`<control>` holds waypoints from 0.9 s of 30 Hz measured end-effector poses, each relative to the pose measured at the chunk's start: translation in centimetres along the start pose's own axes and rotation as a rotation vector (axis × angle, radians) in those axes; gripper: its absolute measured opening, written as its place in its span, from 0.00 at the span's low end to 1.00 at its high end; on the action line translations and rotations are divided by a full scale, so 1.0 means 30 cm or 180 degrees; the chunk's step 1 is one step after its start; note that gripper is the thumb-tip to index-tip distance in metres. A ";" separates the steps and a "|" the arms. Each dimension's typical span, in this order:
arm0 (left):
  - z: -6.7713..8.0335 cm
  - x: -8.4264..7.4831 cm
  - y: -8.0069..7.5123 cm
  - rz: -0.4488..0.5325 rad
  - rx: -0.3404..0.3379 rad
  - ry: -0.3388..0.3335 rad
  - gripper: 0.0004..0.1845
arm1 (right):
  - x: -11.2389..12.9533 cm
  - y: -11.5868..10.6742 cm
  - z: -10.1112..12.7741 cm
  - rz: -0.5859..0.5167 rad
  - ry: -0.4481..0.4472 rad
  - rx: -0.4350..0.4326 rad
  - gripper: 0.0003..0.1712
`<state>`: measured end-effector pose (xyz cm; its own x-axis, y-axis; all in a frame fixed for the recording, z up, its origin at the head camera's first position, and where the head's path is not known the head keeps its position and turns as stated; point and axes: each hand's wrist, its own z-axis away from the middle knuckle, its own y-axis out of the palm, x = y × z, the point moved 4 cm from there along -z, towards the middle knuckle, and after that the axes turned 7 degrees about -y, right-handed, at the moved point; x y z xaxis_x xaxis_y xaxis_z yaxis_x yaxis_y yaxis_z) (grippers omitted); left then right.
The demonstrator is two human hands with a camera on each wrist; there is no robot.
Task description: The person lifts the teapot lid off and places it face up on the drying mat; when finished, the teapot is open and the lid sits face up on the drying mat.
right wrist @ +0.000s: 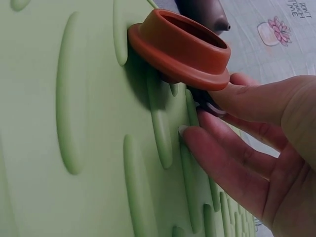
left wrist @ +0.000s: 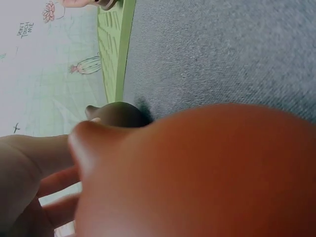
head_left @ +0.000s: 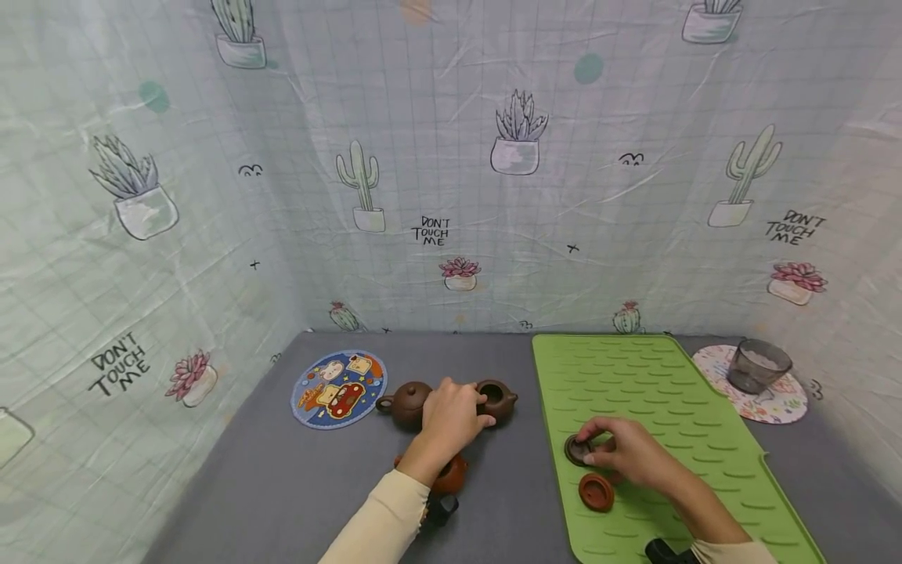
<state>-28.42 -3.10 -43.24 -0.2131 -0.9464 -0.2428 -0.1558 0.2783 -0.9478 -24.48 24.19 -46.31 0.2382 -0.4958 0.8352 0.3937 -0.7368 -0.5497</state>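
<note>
The right hand [head_left: 630, 454] is pinching a dark lid [head_left: 578, 450] on the green mat [head_left: 634, 376], just beyond an orange lid [head_left: 596, 492]. The left hand [head_left: 451, 415], fingers curled, is gripping the open dark teapot [head_left: 499, 399] to the mat's left. Lifting the lid straight up would likely keep it from nudging its neighbour.

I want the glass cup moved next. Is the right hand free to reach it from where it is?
Probably not at once: the right hand pinches a dark lid on the green mat. The path to the glass cup looks unobstructed.
</note>
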 end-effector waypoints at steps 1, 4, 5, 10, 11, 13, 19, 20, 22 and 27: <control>0.000 0.000 -0.002 -0.0018 0.0013 0.0015 0.20 | 0.001 0.001 0.000 -0.0005 0.0008 -0.0006 0.15; -0.002 0.003 -0.008 -0.0038 0.0057 0.0030 0.20 | 0.003 0.002 -0.002 -0.0004 0.0004 -0.0022 0.15; -0.003 0.005 -0.010 -0.0007 0.0077 0.0018 0.21 | 0.004 0.002 -0.002 0.0005 -0.0001 -0.0031 0.15; -0.009 0.021 -0.030 0.0236 0.0144 -0.0054 0.24 | 0.010 0.002 0.001 0.0058 -0.0021 -0.0050 0.15; -0.010 0.025 -0.037 0.0292 0.0138 -0.0066 0.25 | 0.010 0.001 0.002 0.0068 -0.0019 -0.0050 0.15; -0.009 0.035 -0.052 0.0368 0.0110 -0.0073 0.24 | 0.010 -0.001 0.003 0.0112 -0.0034 -0.0053 0.15; 0.007 0.067 -0.088 0.0357 0.0022 -0.0041 0.22 | 0.011 -0.010 0.006 0.0348 -0.0245 -0.0086 0.16; 0.011 0.074 -0.092 0.0330 -0.0008 -0.0018 0.22 | 0.011 -0.010 0.006 0.0396 -0.0284 -0.0093 0.17; 0.018 0.088 -0.099 0.0269 -0.0086 0.0022 0.21 | 0.015 -0.012 0.006 0.0504 -0.0382 -0.0116 0.17; 0.034 0.133 -0.123 0.0280 -0.0287 0.0045 0.19 | 0.026 -0.013 0.004 0.0672 -0.0431 -0.0167 0.19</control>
<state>-27.71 -8.06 -40.93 -0.2431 -0.9155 -0.3206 -0.2220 0.3742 -0.9004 -24.35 24.14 -45.42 0.4284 -0.5775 0.6949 0.2770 -0.6481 -0.7094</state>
